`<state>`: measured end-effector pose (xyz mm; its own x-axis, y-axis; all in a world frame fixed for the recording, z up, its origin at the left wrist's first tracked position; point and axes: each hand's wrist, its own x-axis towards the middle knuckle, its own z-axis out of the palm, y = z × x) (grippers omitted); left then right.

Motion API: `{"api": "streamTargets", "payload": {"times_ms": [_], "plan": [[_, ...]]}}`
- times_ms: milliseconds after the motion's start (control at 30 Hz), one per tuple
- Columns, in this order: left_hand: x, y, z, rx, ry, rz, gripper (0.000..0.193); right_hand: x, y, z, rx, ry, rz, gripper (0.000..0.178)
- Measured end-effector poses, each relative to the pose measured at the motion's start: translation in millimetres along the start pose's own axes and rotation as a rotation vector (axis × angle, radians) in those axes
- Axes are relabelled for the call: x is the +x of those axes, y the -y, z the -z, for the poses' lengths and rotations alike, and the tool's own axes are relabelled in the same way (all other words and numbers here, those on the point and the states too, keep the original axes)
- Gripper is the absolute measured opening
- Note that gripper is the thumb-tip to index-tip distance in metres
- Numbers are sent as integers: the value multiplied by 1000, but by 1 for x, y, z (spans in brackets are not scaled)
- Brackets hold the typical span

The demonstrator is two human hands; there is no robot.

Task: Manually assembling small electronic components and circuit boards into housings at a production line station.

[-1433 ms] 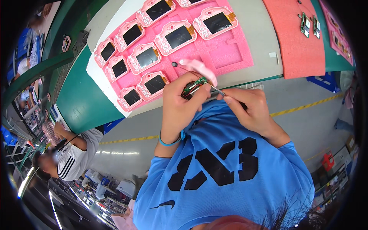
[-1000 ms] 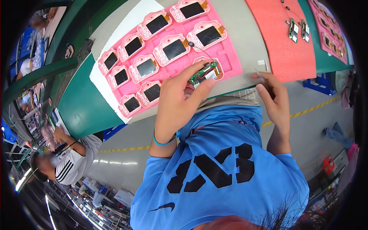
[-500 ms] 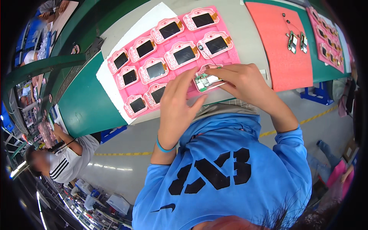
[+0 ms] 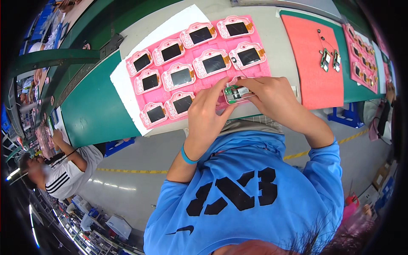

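Both my hands meet over a small pink device shell (image 4: 236, 92) with a green circuit board showing inside it. My left hand (image 4: 208, 114) grips its left side with fingers and thumb. My right hand (image 4: 272, 97) holds its right side, fingertips on top. The shell hovers at the near edge of a pink foam mat (image 4: 263, 72) that carries several pink camera-shaped shells with dark screens (image 4: 182, 77). A thin wire runs from the held piece toward the mat.
A second pink pad (image 4: 308, 72) with two small circuit boards (image 4: 329, 58) lies to the right, and another tray of pink parts (image 4: 361, 55) beyond it. The green bench edge (image 4: 93, 114) runs left. A person in a striped shirt (image 4: 63, 170) sits at lower left.
My right hand has come from the bench edge at the right to join the left on the pink shell, and both hands with the shell moved up over the mat's near edge.
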<state>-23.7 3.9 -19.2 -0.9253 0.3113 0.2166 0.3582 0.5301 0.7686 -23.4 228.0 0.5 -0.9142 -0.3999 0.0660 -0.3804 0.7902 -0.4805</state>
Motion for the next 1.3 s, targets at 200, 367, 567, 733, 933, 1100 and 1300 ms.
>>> {"api": "streamTargets", "payload": {"times_ms": [200,367,567,733,933,1100,1300], "plan": [[-1,3,-5,92,-42,-80,68,-2,1,-5,-77,-70,14,41],[-3,4,-7,101,-53,-98,67,3,-9,1,66,9,-7,49],[-4,2,-8,83,-50,-54,68,9,-15,9,111,42,41,44],[-6,4,-9,39,-59,-22,68,8,-22,13,158,56,42,50],[-7,8,-9,41,-71,-36,69,1,-24,6,65,1,90,50],[-8,11,-10,50,-73,-38,70,0,-19,7,-72,30,137,49],[-10,14,-12,38,-79,-59,69,9,-13,5,-68,45,197,46]]}}
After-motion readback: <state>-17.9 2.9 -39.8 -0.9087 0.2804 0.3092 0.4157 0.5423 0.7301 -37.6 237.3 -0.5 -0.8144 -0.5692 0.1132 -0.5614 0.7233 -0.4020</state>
